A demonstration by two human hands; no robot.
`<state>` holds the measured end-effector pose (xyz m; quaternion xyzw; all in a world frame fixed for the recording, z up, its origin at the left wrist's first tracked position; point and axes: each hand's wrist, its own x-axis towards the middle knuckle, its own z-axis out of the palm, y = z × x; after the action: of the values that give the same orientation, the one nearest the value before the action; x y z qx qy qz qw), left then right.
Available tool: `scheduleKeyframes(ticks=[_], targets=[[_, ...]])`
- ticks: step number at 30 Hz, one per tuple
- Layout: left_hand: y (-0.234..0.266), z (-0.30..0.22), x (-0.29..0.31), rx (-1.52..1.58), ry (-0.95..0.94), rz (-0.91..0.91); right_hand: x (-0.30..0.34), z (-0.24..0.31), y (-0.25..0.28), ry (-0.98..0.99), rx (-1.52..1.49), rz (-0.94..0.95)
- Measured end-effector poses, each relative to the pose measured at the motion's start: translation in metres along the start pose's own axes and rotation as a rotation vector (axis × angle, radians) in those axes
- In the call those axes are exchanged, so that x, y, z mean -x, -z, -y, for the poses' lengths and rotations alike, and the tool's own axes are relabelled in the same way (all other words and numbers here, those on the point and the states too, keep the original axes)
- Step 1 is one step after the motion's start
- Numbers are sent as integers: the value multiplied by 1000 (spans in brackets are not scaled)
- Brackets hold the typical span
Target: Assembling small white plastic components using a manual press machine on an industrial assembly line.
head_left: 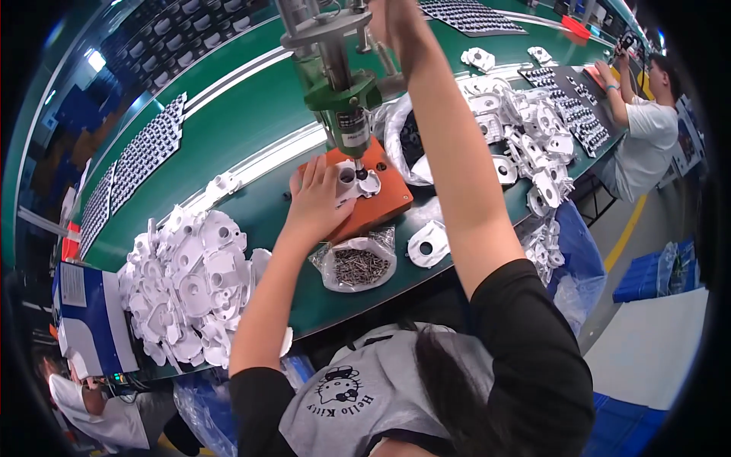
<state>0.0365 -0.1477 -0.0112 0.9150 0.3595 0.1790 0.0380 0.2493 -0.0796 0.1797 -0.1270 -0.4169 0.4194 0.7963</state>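
Observation:
My left hand (pixel 314 199) lies flat on the orange fixture block (pixel 384 202) and presses on a white plastic part (pixel 358 183) seated in it. A hanging green power screwdriver (pixel 341 103) points straight down, with its tip touching that part. My right hand (pixel 394 21) is raised at the top of the view, next to the screwdriver's upper body; its fingers run out of the picture, so its grip cannot be seen. A clear bag of small dark screws (pixel 358 266) lies just in front of the block.
A big heap of white plastic parts (pixel 190 286) lies at my left, another heap (pixel 533 133) at my right, one single part (pixel 428 244) by the screws. Black trays (pixel 145 152) sit on the green bench (pixel 251 114). Another person (pixel 647 137) works far right; blue bins stand on the floor.

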Motion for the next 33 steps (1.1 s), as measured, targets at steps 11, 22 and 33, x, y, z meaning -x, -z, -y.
scheduleKeyframes(ticks=[11, 22, 33], targets=[[21, 103, -29, 262, 462, -280, 211, 59, 155, -178, 1517, -32], [-6, 260, 1, -258, 712, 69, 299, 57, 227, -108, 2204, -155], [77, 94, 2, 1263, 460, -220, 268, 69, 139, -65, 1129, -266]])
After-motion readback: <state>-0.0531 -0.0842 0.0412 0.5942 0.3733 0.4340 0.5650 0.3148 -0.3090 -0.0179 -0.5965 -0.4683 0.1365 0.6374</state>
